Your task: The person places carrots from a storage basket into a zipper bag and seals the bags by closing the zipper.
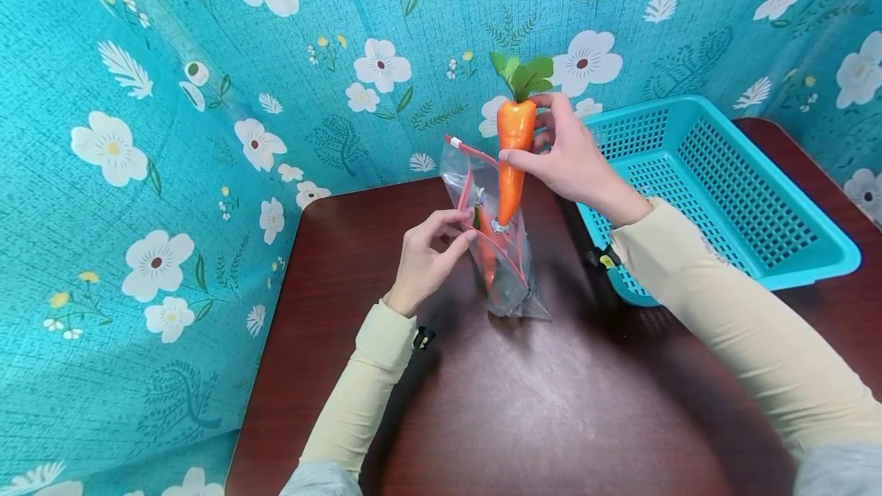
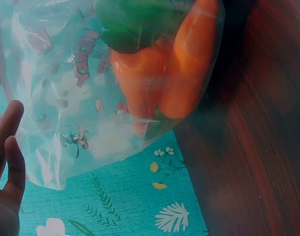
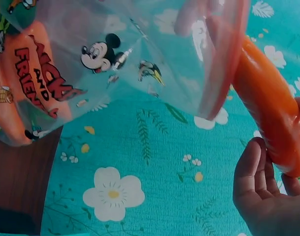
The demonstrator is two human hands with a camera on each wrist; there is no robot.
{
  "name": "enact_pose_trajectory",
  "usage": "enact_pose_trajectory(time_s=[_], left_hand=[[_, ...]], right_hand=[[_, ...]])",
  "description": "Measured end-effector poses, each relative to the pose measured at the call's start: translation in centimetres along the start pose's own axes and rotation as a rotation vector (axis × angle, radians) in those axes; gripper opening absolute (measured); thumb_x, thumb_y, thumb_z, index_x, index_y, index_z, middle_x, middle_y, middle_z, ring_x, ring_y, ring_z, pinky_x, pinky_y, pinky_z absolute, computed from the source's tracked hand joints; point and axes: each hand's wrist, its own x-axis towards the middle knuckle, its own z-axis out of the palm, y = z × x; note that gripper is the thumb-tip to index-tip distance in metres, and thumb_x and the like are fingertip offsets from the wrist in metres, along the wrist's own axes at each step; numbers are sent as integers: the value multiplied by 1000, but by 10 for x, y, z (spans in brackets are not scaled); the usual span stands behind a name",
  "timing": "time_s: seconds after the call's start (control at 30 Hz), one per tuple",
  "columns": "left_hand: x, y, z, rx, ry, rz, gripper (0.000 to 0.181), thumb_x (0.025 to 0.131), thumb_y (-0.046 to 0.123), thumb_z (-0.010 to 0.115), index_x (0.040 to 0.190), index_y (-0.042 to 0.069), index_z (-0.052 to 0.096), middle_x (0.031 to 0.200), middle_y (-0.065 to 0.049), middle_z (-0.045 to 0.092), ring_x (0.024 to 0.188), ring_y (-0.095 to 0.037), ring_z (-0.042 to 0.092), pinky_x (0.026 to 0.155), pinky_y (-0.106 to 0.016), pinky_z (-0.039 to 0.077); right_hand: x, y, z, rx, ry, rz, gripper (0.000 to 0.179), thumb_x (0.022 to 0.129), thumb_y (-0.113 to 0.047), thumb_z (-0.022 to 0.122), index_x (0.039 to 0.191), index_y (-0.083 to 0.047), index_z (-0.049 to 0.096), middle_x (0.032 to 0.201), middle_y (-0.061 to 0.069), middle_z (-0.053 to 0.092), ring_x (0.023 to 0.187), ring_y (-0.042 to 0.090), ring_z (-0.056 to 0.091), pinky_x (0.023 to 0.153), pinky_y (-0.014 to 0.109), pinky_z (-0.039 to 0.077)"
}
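Note:
In the head view my right hand (image 1: 568, 151) grips an orange carrot (image 1: 513, 136) with green leaves, its tip pointing down at the mouth of a clear zip bag (image 1: 510, 282). The bag has a red zip edge and cartoon prints. My left hand (image 1: 430, 255) pinches the bag's rim between thumb and fingers, on the left side of the opening. Inside the bag, the left wrist view shows orange carrots (image 2: 189, 64) and green leaves (image 2: 135, 22). The right wrist view has the held carrot (image 3: 268, 98) with its tip at the red edge of the bag.
A turquoise plastic basket (image 1: 813, 251) stands on the right of the dark wooden table (image 1: 331, 266), beneath and beyond my right forearm. Behind and to the left hangs a turquoise flowered cloth (image 1: 207, 37).

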Motion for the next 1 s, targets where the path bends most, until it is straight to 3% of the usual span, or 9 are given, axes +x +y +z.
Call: enact_pose_trajectory(time_s=[0.13,0.37,0.6,0.77,0.9,1.0], left_hand=[[0,0,0,-9,6,4,30,81,-1,74,110,-1,64,112,-20,69,72,-24,68,60,-37,53],[-1,-1,-1,-8,3,18,33,80,-3,74,111,3,64,112,-17,70,74,-17,68,62,-28,54],[-1,-1,0,-8,3,5,30,82,1,73,111,2,64,112,-18,70,73,-19,68,62,-31,54],[1,12,-1,-2,8,-1,29,80,-7,72,108,-6,63,110,-21,69,72,-25,68,60,-38,54],[4,25,-2,13,33,5,27,80,-8,71,105,-8,62,106,-23,70,70,-27,67,59,-35,54],[2,19,-2,17,80,-2,27,80,-6,72,105,-7,62,107,-22,70,69,-25,66,58,-32,53]], right_hand=[[-2,1,7,-45,-16,-36,74,85,-31,71,141,-7,28,119,15,56,91,23,57,75,32,48],[-6,2,16,-67,-44,-73,75,83,-30,73,140,-8,29,114,12,57,85,22,57,73,34,48],[-9,1,20,-86,-44,-84,76,82,-27,75,140,-7,30,106,11,58,81,22,57,70,35,47],[-11,2,22,-105,-54,-80,76,82,-28,75,139,-8,30,99,11,59,78,22,57,67,35,48],[-12,6,23,-131,-102,-129,64,83,-32,75,135,-11,44,99,8,65,80,20,58,69,34,47],[-12,10,23,-161,-142,-186,52,85,-33,74,129,-11,56,105,6,65,82,20,54,71,34,44]])
